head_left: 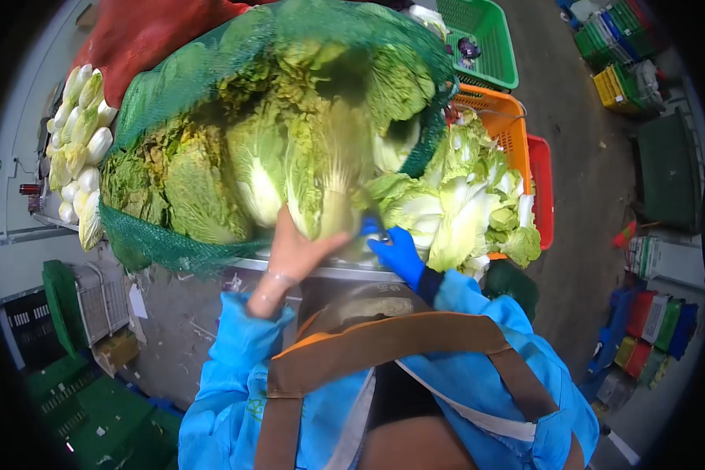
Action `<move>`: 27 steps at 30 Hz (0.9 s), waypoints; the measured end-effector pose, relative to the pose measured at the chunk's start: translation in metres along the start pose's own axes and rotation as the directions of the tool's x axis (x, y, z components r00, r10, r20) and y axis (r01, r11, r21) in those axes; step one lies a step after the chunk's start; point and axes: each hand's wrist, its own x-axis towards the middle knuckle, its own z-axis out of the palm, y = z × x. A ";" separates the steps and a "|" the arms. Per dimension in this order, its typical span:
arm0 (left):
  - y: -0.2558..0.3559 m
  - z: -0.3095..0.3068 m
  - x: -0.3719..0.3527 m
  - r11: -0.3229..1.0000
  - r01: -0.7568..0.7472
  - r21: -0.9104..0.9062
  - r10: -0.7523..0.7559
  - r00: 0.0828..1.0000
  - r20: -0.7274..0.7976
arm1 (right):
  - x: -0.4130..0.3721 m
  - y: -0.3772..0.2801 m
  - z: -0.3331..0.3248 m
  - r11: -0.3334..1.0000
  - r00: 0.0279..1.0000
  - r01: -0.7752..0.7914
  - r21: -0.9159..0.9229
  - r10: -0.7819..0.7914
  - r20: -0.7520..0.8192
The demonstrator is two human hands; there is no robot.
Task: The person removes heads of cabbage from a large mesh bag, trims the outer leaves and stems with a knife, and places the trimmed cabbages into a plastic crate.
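Note:
My bare left hand (299,252) grips the base of a napa cabbage (313,168), its thumb stretched to the right across the front. The upper part of this cabbage is smeared by motion. My right hand (398,252), in a blue glove, is closed around what looks like a knife (377,219), close to the cabbage base; the blade is blurred and partly hidden. Around and behind my left hand, several more napa cabbages (204,188), some with browned outer leaves, lie in an open green mesh sack (180,249).
Pale loose leaves (458,211) pile up on the right, against an orange crate (505,117). Behind it stand a red crate (542,192) and a green crate (486,39). A red sack (145,39) and stacked pale heads (82,149) are at the left. A metal edge (251,265) runs before me.

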 end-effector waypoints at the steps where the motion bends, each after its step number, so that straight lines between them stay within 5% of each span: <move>1: -0.013 0.011 0.010 0.995 -0.006 0.098 0.017 0.993 -0.117 | 0.003 0.008 -0.004 0.997 0.999 0.039 -0.070 -0.040 -0.009; 2: -0.022 0.020 0.020 0.975 -0.002 0.222 0.051 0.975 -0.216 | 0.006 0.011 -0.006 0.987 0.996 0.083 -0.136 -0.086 -0.016; 4: 0.003 0.024 0.028 0.913 0.198 0.357 -0.092 0.952 -0.293 | -0.002 -0.012 -0.031 0.961 0.953 0.273 0.032 -0.266 -0.145; 5: -0.003 0.025 0.032 0.930 0.183 0.318 -0.089 0.954 -0.288 | 0.024 0.047 -0.048 0.934 0.946 0.242 -0.265 -0.288 -0.150; 6: -0.007 0.024 0.029 0.924 0.186 0.334 -0.086 0.953 -0.291 | 0.013 0.018 -0.060 0.932 0.919 0.362 -0.012 -0.359 -0.164; 8: -0.009 0.019 0.025 0.982 0.125 0.139 -0.082 0.956 -0.280 | 0.022 0.036 -0.100 0.922 0.926 0.216 -0.321 -0.297 -0.231; 9: -0.009 0.016 0.021 0.998 0.054 0.033 -0.043 0.962 -0.271 | 0.011 0.012 -0.114 0.875 0.825 0.387 -0.290 -0.469 -0.314; 10: -0.006 0.015 0.018 0.998 0.041 0.038 -0.028 0.960 -0.278 | 0.019 0.032 -0.147 0.902 0.853 0.322 -0.288 -0.408 -0.324; 11: -0.004 0.015 0.016 0.998 0.061 0.001 -0.059 0.963 -0.263 | 0.022 0.047 -0.178 0.999 0.919 0.044 0.005 -0.039 -0.392; 12: -0.004 0.014 0.011 0.995 0.088 -0.040 -0.095 0.962 -0.254 | 0.028 0.050 -0.196 0.992 0.851 0.126 0.023 -0.097 -0.517; 14: -0.051 0.005 0.001 0.984 0.158 -0.078 -0.173 0.950 -0.260 | -0.009 -0.024 -0.188 0.950 0.890 0.280 0.141 -0.202 -0.410; 16: -0.037 0.013 -0.028 0.985 0.152 -0.076 -0.166 0.961 -0.221 | -0.028 -0.082 -0.147 0.949 0.970 0.242 0.203 -0.228 -0.089; 18: -0.064 0.019 -0.024 0.994 0.032 0.109 -0.001 0.963 -0.268 | -0.015 -0.100 -0.105 0.992 0.962 0.104 0.076 -0.120 0.246; 20: -0.051 0.009 0.001 0.962 0.228 -0.148 -0.246 0.962 -0.116 | 0.004 -0.110 -0.065 0.987 0.965 0.136 0.091 -0.153 0.214; 21: -0.003 0.005 0.000 0.833 0.417 -0.363 -0.444 0.896 0.009 | 0.022 -0.113 -0.056 0.987 0.961 0.140 0.083 -0.156 0.227; 22: -0.013 0.005 0.011 0.765 0.477 -0.433 -0.411 0.879 0.242 | 0.040 -0.116 -0.047 0.966 0.961 0.256 -0.044 -0.250 0.116; 24: -0.033 0.015 0.028 0.748 0.558 -0.360 -0.487 0.830 0.274 | 0.056 -0.111 -0.038 0.911 0.928 0.371 -0.182 -0.373 0.023; 25: -0.041 0.017 0.032 0.821 0.533 -0.207 -0.507 0.846 0.168 | 0.060 -0.107 -0.037 0.934 0.925 0.357 0.000 -0.354 0.140; 26: -0.027 0.022 0.017 0.875 0.402 -0.269 -0.376 0.915 0.144 | 0.062 -0.100 -0.034 0.935 0.901 0.308 0.177 -0.346 0.260; 27: -0.031 0.027 0.005 0.933 0.223 -0.282 -0.209 0.975 0.079 | 0.056 -0.088 -0.028 0.907 0.889 0.354 0.230 -0.402 0.220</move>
